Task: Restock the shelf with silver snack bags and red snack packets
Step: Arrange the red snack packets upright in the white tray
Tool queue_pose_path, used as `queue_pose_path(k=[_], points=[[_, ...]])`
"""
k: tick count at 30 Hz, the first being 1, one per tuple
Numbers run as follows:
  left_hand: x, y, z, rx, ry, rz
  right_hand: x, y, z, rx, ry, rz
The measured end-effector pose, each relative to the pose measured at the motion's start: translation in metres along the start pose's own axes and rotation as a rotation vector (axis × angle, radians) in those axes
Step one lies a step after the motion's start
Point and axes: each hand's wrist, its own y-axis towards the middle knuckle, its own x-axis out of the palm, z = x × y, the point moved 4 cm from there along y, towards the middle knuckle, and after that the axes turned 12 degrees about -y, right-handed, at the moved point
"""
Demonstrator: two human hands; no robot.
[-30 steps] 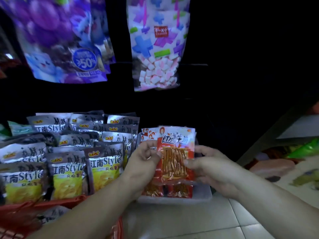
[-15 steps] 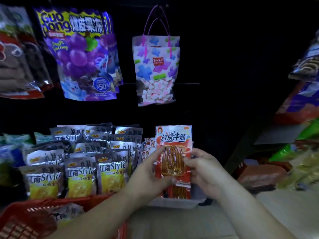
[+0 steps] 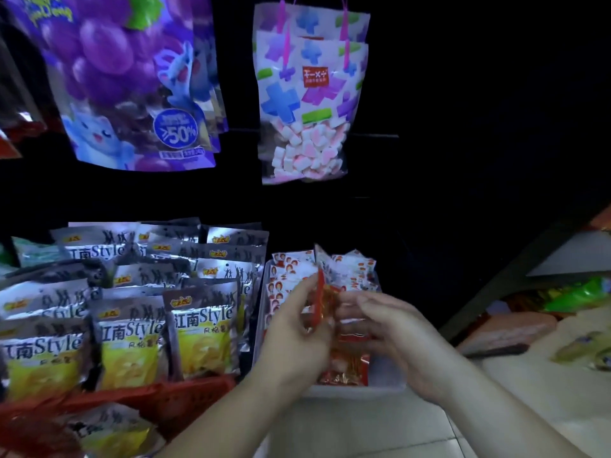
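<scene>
The red snack packet (image 3: 321, 300) is held between both hands, turned edge-on, long axis near vertical, top edge pointing up. The left hand (image 3: 294, 335) pinches its left face. The right hand (image 3: 393, 328) curls its fingers onto the right side. The silver snack bags (image 3: 198, 328) stand left of the left hand.

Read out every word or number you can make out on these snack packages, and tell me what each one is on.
"江南Style": on the silver snack bags.
"≥50%": on the blue badge of the purple grape bag.
Cut off, unreadable: the yellow lettering atop that bag.
Too small to read: the red label on the marshmallow bag.
Blurred, unreadable: the red snack packet in the left hand.
</scene>
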Motion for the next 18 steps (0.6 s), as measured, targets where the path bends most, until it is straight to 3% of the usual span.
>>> queue_pose_path(k=[2,5,9,14,16,18], points=[[-0.014,0.006,-0.002,-0.053,-0.093,0.015,-0.010,0.004,0.008,-0.026,-0.093,0.156],[-0.030,0.011,-0.011,-0.100,-0.141,-0.005,-0.007,0.009,0.018,-0.035,-0.054,0.096],[-0.036,0.012,-0.019,-0.044,0.069,-0.028,-0.009,0.014,0.015,-0.162,-0.116,0.110],[-0.038,0.013,-0.023,0.052,0.090,0.022,-0.010,0.022,0.015,-0.223,-0.296,0.242],[-0.033,0.014,-0.029,0.087,0.130,-0.015,-0.014,0.023,0.014,-0.186,-0.266,0.287],[-0.025,0.013,-0.031,0.170,0.240,-0.060,-0.012,0.025,0.011,-0.098,-0.082,0.236]])
